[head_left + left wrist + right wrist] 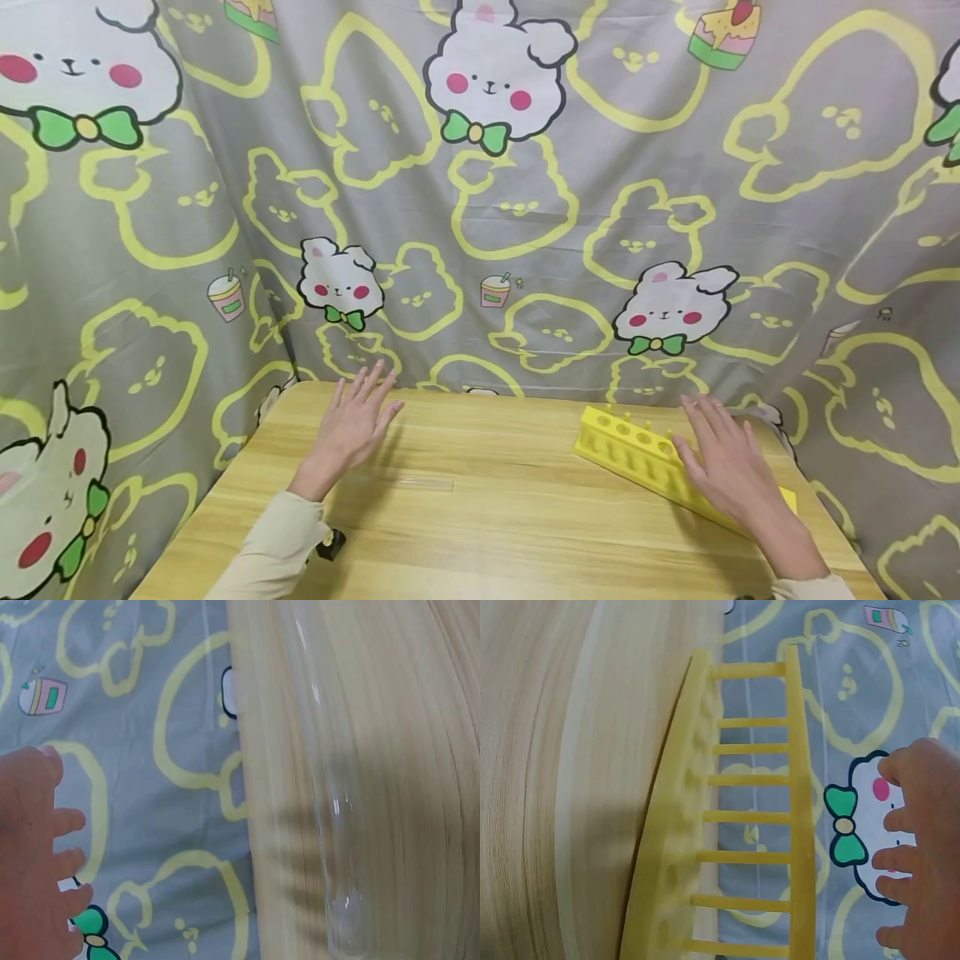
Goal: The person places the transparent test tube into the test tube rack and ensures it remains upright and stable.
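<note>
A clear glass tube (426, 483), like a test tube, lies flat on the wooden table (510, 533). My left hand (352, 429) hovers to its left with fingers straight and spread, holding nothing. Up close in the left wrist view, the transparent tube (341, 802) runs lengthwise along the wood grain. On the right, a yellow test tube rack (630, 458) with round holes and pegs stands at a slant. Above its right part hangs my right hand (727, 462), fingers extended and empty, hiding some of the holes. The right wrist view shows the rack's crossbars (746, 817).
Behind the table hangs a grey curtain (540, 217) printed with white rabbits and yellow outlines, and it also borders both sides. A small black piece (332, 544) sits at my left sleeve (277, 542).
</note>
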The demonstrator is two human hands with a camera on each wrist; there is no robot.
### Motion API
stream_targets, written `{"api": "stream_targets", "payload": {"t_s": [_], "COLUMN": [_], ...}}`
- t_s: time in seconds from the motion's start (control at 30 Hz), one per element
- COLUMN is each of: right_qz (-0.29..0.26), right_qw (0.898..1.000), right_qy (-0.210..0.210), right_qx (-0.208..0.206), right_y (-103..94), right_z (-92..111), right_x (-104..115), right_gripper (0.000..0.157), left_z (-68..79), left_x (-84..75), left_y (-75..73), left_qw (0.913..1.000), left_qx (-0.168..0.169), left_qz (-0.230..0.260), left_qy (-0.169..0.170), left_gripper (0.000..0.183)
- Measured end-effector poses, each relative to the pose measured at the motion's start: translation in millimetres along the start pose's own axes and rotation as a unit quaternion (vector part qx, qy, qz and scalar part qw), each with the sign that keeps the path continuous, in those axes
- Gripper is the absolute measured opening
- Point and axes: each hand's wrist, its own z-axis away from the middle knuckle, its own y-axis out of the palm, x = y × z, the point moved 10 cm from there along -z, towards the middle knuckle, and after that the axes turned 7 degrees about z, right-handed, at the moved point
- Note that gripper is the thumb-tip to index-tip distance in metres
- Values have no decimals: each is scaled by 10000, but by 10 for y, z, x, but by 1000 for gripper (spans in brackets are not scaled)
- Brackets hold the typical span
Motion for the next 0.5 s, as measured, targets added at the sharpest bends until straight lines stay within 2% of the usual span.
{"api": "stream_targets", "payload": {"t_s": [0.27, 0.5], "right_qz": [-244, -472], "right_qw": [9996, 9980], "right_qy": [107, 45], "right_qx": [-110, -429], "right_y": [-102, -224], "right_z": [93, 171], "right_x": [-27, -21], "right_gripper": [68, 67], "left_z": [-14, -34], "left_x": [-167, -351], "left_y": [-7, 17], "left_qw": [9999, 9995], "left_qx": [-47, -182], "left_qz": [71, 192], "left_qy": [56, 172], "left_gripper": [62, 60]}}
